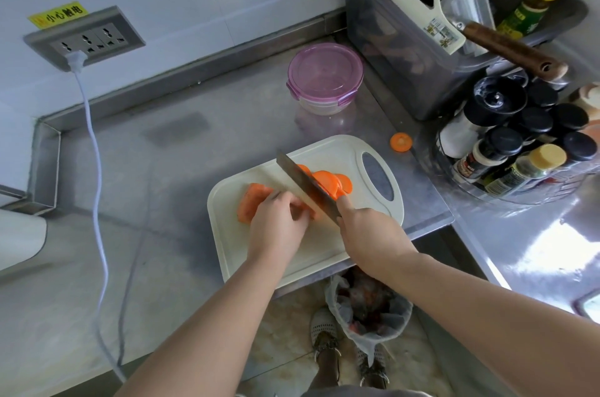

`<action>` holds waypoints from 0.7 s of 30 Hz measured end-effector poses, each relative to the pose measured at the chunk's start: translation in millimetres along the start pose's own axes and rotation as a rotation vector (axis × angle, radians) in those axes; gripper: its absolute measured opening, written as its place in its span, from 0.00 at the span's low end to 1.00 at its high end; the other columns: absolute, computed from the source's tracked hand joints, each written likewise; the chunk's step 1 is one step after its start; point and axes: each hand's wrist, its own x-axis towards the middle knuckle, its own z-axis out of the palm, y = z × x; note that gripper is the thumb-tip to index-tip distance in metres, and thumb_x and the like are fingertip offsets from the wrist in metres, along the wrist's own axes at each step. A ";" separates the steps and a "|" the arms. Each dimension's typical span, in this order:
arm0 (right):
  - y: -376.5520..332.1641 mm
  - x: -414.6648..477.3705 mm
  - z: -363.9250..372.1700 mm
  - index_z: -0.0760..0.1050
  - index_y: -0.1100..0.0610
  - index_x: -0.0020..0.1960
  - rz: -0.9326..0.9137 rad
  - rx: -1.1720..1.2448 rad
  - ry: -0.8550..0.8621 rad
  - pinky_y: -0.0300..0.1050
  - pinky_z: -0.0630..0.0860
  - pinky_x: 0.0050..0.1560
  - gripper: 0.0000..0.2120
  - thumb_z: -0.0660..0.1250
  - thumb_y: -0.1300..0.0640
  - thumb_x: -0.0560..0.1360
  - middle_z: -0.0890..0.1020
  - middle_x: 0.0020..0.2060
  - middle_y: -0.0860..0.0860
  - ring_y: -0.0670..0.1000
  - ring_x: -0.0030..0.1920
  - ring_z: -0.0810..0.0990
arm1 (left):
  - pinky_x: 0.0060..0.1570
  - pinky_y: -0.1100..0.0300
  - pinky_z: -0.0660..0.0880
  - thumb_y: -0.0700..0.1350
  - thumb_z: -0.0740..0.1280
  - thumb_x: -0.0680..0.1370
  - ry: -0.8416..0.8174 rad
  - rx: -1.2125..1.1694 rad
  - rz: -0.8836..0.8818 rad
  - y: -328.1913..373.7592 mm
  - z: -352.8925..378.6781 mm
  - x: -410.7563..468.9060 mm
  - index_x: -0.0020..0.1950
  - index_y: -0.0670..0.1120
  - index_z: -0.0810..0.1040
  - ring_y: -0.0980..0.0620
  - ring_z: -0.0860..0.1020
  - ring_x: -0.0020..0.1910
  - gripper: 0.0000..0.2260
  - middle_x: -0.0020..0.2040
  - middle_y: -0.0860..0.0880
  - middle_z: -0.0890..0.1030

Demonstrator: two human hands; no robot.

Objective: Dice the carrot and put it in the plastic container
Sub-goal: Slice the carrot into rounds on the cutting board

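An orange carrot (pixel 251 203) lies on a white cutting board (pixel 328 245) on the steel counter. My left hand (pixel 277 223) holds the carrot down with curled fingers. My right hand (pixel 363 231) grips the handle of a cleaver (pixel 303 184), whose blade stands across the carrot beside my left fingers. Several round carrot slices (pixel 331 184) lie to the right of the blade. One stray slice (pixel 401 141) sits on the counter beyond the board. The plastic container (pixel 324 78), round with a purple lid clipped on, stands behind the board.
A grey bin (pixel 389 49) of utensils and a rack of spice bottles (pixel 519 143) crowd the right. A white cable (pixel 97 188) runs from the wall socket (pixel 84 39) across the counter on the left. A lined waste bin (pixel 368 309) stands on the floor below the board.
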 end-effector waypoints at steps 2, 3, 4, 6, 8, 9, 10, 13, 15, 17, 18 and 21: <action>-1.8 -2.7 -2.4 0.59 0.54 0.64 -0.022 -0.024 -0.014 0.48 0.74 0.31 0.15 0.57 0.63 0.80 0.72 0.31 0.52 0.52 0.29 0.73 | 0.42 0.59 0.72 0.48 0.71 0.73 0.004 0.001 -0.003 -0.2 0.1 -0.3 0.44 0.47 0.80 0.50 0.79 0.45 0.05 0.45 0.51 0.81; -2.8 -4.1 -3.3 0.59 0.54 0.64 -0.036 -0.037 -0.020 0.49 0.76 0.33 0.16 0.58 0.64 0.79 0.72 0.31 0.52 0.53 0.29 0.73 | 0.42 0.60 0.71 0.47 0.71 0.73 0.006 0.005 -0.001 -0.2 0.4 -0.6 0.44 0.46 0.80 0.49 0.79 0.46 0.06 0.45 0.50 0.81; -3.9 -5.6 -4.1 0.60 0.54 0.63 -0.049 -0.046 -0.021 0.50 0.77 0.34 0.17 0.59 0.65 0.78 0.72 0.31 0.53 0.54 0.30 0.73 | 0.42 0.60 0.71 0.47 0.71 0.73 0.007 0.006 0.002 -0.5 0.9 -0.6 0.45 0.44 0.80 0.49 0.79 0.46 0.06 0.45 0.49 0.81; -5.6 -7.5 -4.9 0.60 0.54 0.63 -0.067 -0.053 -0.014 0.51 0.78 0.35 0.19 0.60 0.67 0.77 0.72 0.31 0.53 0.55 0.30 0.74 | 0.42 0.61 0.71 0.45 0.70 0.74 0.005 -0.003 0.004 -0.3 0.8 -0.6 0.45 0.44 0.80 0.48 0.80 0.47 0.06 0.46 0.48 0.82; -6.6 -8.4 -5.6 0.59 0.54 0.64 -0.071 -0.067 -0.006 0.50 0.77 0.34 0.20 0.59 0.68 0.76 0.71 0.30 0.53 0.55 0.30 0.73 | 0.42 0.63 0.70 0.46 0.70 0.74 0.002 0.000 0.002 0.1 -0.2 -0.8 0.47 0.44 0.80 0.49 0.80 0.47 0.06 0.47 0.48 0.82; -7.2 -9.1 -6.0 0.58 0.54 0.64 -0.071 -0.073 -0.004 0.49 0.76 0.34 0.20 0.58 0.68 0.76 0.71 0.30 0.52 0.54 0.30 0.73 | 0.42 0.63 0.70 0.46 0.70 0.74 0.001 0.002 0.002 -0.1 -0.5 -0.7 0.47 0.44 0.80 0.50 0.80 0.48 0.07 0.47 0.49 0.82; -7.7 -9.5 -6.8 0.58 0.54 0.64 -0.072 -0.078 -0.006 0.49 0.76 0.34 0.20 0.58 0.68 0.76 0.71 0.30 0.52 0.54 0.30 0.73 | 0.42 0.63 0.70 0.46 0.70 0.74 0.002 0.000 0.002 -0.5 -0.5 -0.5 0.47 0.44 0.80 0.50 0.80 0.48 0.07 0.48 0.49 0.82; -8.8 -10.1 -6.9 0.59 0.54 0.64 -0.077 -0.076 -0.018 0.49 0.77 0.36 0.19 0.59 0.67 0.77 0.71 0.31 0.52 0.55 0.32 0.75 | 0.43 0.62 0.70 0.46 0.70 0.74 -0.002 0.008 -0.002 0.1 -0.9 -0.7 0.47 0.44 0.80 0.49 0.79 0.48 0.07 0.48 0.49 0.82; -9.0 -10.0 -6.5 0.60 0.55 0.63 -0.080 -0.075 -0.020 0.50 0.76 0.36 0.18 0.59 0.67 0.77 0.70 0.31 0.52 0.56 0.33 0.77 | 0.43 0.63 0.70 0.46 0.70 0.74 -0.004 0.014 -0.003 1.1 -1.7 -0.6 0.47 0.44 0.80 0.49 0.79 0.48 0.07 0.48 0.49 0.82; -8.8 -10.2 -6.2 0.60 0.55 0.63 -0.081 -0.082 -0.019 0.49 0.73 0.33 0.18 0.58 0.67 0.77 0.70 0.30 0.51 0.55 0.32 0.74 | 0.43 0.63 0.70 0.46 0.70 0.74 -0.006 0.014 0.000 1.3 -2.0 -0.7 0.47 0.43 0.80 0.49 0.79 0.48 0.07 0.48 0.49 0.82; -8.9 -10.3 -6.3 0.59 0.55 0.64 -0.082 -0.091 -0.020 0.48 0.70 0.30 0.18 0.57 0.68 0.77 0.69 0.30 0.51 0.55 0.31 0.72 | 0.43 0.62 0.70 0.45 0.70 0.74 -0.009 0.012 -0.005 1.3 -2.2 -0.9 0.47 0.43 0.80 0.49 0.79 0.48 0.06 0.48 0.49 0.82; -9.5 -9.8 -6.6 0.57 0.57 0.67 -0.096 -0.122 -0.037 0.45 0.66 0.28 0.22 0.57 0.69 0.76 0.68 0.29 0.51 0.53 0.31 0.70 | 0.43 0.62 0.70 0.45 0.70 0.74 -0.013 0.012 -0.016 2.0 -2.6 -1.4 0.47 0.43 0.80 0.48 0.80 0.49 0.07 0.48 0.48 0.82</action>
